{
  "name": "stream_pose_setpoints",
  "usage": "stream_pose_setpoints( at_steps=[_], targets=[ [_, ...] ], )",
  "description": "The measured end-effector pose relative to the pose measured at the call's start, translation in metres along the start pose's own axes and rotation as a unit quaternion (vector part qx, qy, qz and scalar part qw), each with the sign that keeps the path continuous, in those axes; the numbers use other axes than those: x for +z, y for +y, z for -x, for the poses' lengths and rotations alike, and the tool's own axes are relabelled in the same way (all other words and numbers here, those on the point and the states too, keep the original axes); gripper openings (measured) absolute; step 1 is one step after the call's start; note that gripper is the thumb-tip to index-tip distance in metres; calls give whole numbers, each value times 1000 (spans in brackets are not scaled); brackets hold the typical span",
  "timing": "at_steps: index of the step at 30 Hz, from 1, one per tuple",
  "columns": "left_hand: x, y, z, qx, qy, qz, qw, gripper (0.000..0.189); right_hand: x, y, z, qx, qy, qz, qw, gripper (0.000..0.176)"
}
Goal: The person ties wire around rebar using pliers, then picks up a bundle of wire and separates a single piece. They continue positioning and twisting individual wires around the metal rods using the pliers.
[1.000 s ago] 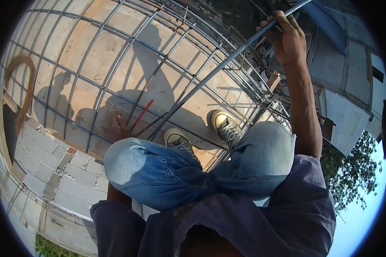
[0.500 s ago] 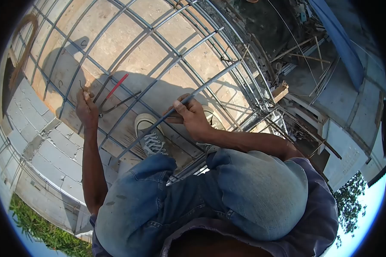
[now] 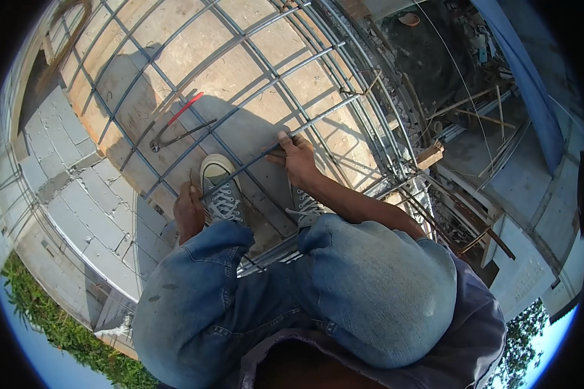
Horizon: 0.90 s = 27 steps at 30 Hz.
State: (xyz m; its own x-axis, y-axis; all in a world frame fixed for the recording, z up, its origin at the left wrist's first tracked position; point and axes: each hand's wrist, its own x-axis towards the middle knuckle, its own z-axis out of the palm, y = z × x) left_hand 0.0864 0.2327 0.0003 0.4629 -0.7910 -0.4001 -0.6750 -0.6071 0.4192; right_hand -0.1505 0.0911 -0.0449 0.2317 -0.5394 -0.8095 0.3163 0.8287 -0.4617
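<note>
A grid of steel bars point(image 3: 189, 156) spreads over wooden boards point(image 3: 194, 61). My right hand point(image 3: 296, 159) grips one of its bars between thumb and fingers, above the right shoe. Beside the left shoe point(image 3: 222, 188), my left hand point(image 3: 189, 206) is closed, with a short thin wire rising from its fingertips. Pincers point(image 3: 156, 144) with one red handle and one dark handle lie at the grid, up and to the left of the shoes, touched by neither hand.
Grey block wall point(image 3: 97, 201) runs along the left. On the right are a scrap of wood point(image 3: 429, 155), rusty bars point(image 3: 477, 220) and a blue sheet point(image 3: 529, 84). Bundled bars edge the grid's right side.
My left hand has come back from beyond the pincers to beside the left shoe. My right hand stays on the bar. The whole view has shifted slightly.
</note>
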Motion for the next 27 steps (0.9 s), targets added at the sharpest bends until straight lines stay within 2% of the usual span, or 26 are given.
stream_pose_setpoints(
  at_steps=[3, 6, 7, 10, 12, 16, 17, 18, 20, 21, 22, 23, 24, 25, 27],
  targets=[
    [0, 4, -8, 14, -30, 36, 999, 22, -2, 1, 1, 3, 15, -19, 1000, 26],
    [-6, 13, -8, 26, -36, 15, 999, 21, -6, -1, 3, 35, 7, -28, 999, 28],
    [-7, 16, -5, 21, -35, 14, 999, 21, -7, -4, 1, 8, 22, -4, 1000, 28],
    [-3, 28, -4, 13, -10, 57, 998, 20, -6, -16, 1, -31, 32, 26, 999, 31],
    [-1, 35, -4, 40, 26, 59, 997, 19, -7, -18, -1, -42, 27, 33, 998, 33],
    [-5, 44, 5, 3, 5, 10, 1000, 22, -13, -11, -15, -56, 48, 82, 994, 35],
    [-7, 48, 11, 24, 43, -16, 999, 22, -12, -10, -15, -68, 53, 90, 992, 35],
    [-10, 50, 17, 2, 52, -16, 998, 22, -11, -10, -15, -56, 37, 102, 993, 35],
    [-32, 66, 31, 16, 19, 190, 981, 21, -6, -16, -12, -53, 77, 157, 983, 34],
    [-43, 71, 40, -9, 37, 189, 981, 21, 0, -17, -8, -65, 66, 138, 986, 34],
    [-53, 76, 50, -62, -142, 283, 946, 22, 4, -20, -3, -74, 58, 119, 988, 35],
    [-59, 80, 61, -105, -312, 376, 866, 22, -23, -9, -24, -58, 38, 136, 988, 35],
    [-61, 84, 71, -121, -295, 384, 867, 22, -65, 9, -63, -130, -33, 267, 954, 34],
    [-62, 89, 84, -116, -336, 374, 857, 22, -92, 21, -88, -202, -101, 384, 895, 34],
    [-56, 92, 115, -122, -423, 383, 812, 21, -98, 23, -88, -218, -113, 405, 881, 34]
  ],
)
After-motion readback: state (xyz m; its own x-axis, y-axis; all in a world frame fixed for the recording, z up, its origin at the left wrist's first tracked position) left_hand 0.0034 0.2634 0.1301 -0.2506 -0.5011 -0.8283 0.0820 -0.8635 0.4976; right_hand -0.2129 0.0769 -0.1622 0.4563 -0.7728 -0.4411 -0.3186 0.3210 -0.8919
